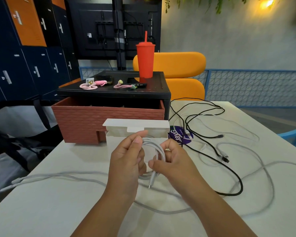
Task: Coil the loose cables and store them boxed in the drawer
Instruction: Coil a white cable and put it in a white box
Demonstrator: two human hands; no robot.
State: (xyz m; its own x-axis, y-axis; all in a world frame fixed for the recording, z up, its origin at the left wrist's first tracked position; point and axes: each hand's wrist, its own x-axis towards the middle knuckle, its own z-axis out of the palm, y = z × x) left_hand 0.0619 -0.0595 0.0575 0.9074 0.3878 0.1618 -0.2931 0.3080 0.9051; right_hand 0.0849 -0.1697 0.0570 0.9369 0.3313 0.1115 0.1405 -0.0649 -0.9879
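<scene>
A white cable coil (158, 149) is held between both hands above the table's middle. My left hand (126, 158) grips the coil's left side. My right hand (173, 159) pinches the cable near its plug end, and the plug (150, 183) hangs down. Just behind the hands stands an open white box (137, 127) with its lid flap up. Behind that, the brick-patterned drawer (108, 120) is pulled out of a black cabinet (114, 93). A loose black cable (229, 171) and loose grey-white cables (266, 185) lie spread over the table.
A red tumbler with a straw (145, 60), pink keychains (92, 84) and dark small items sit on the cabinet top. A purple sticker (179, 135) lies right of the box. An orange chair (183, 72) stands behind; blue lockers are at left. A grey cable (50, 177) runs left.
</scene>
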